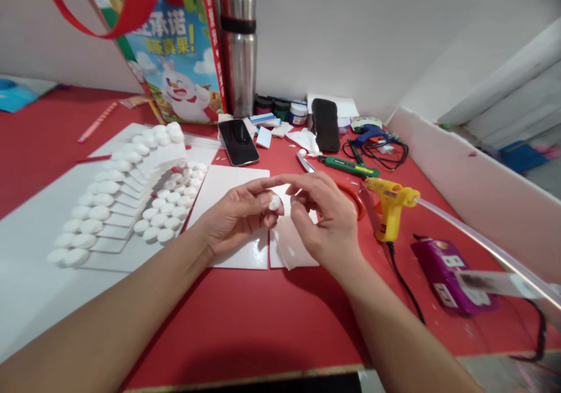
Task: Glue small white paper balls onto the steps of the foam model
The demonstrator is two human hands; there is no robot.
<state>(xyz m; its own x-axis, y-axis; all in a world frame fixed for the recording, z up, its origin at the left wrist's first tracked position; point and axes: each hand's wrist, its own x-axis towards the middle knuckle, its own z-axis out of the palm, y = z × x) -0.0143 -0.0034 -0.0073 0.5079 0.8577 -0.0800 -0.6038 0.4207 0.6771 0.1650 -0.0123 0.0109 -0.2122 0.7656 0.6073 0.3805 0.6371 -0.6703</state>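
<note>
Between the thumb and fingers of my left hand (239,215) is a small white piece (274,202). My right hand (326,221) is just to its right, fingers curled and the thumb near the index finger; I see nothing clearly held in it. The index fingertips of both hands come close together above the piece. Under the hands lie a white board (232,177) and a white sheet (293,244). To the left, a stepped model of white strips edged with white discs (100,212) rests on a large white board (35,288), beside a cluster of small white discs (166,209).
A yellow glue gun (390,206) and a purple power block (451,276) are on the right of the red table (245,329). Behind are two phones (239,142), a green cutter (350,166), cables, paint jars, a steel flask (239,54) and a colourful bag (179,83).
</note>
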